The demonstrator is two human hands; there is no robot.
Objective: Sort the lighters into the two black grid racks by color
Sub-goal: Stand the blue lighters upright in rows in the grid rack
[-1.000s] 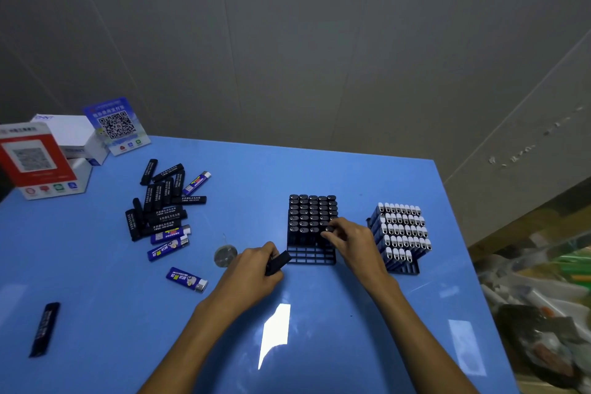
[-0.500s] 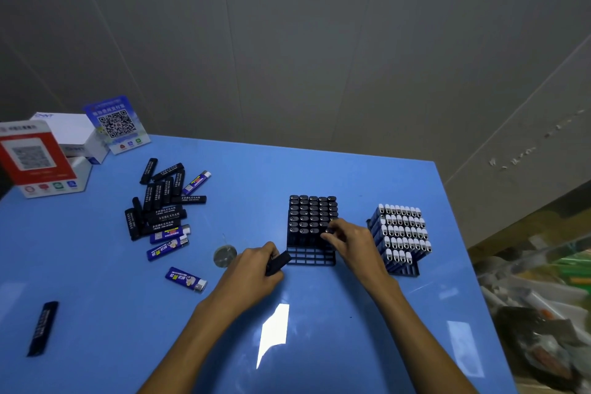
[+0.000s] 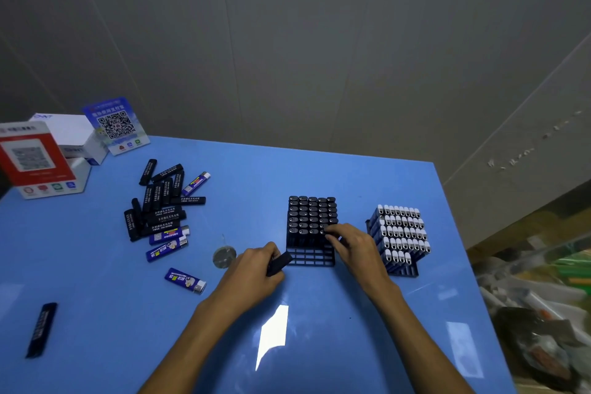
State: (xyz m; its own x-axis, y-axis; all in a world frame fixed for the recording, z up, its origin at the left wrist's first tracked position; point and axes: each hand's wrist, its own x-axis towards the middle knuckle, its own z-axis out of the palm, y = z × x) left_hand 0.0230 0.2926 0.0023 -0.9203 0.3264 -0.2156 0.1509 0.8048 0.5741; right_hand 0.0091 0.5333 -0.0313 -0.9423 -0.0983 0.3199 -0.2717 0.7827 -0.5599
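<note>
The room was dim and cool-toned, the grey wall [image 3: 319, 41] evenly lit without hard shadows. Overhead light threw bright white glare patches on the glossy blue tabletop [image 3: 367, 176] near its front edge. Wide-angle distortion bent the edges, and the left and right margins were soft and blurred.

Blue tabletop [image 3: 319, 176], glossy, light glare near the front edge. Back-left corner: red QR-code stand [image 3: 30, 158] leaning on a white box [image 3: 72, 134], blue QR-code card [image 3: 116, 125] propped just right of the box. Small round grey metal disc [image 3: 224, 256] flat on the table near centre. Grey panelled wall [image 3: 287, 41] behind. Off the right edge, a blurry clutter of plastic-wrapped stuff [image 3: 540, 313], contents not readable.
</note>
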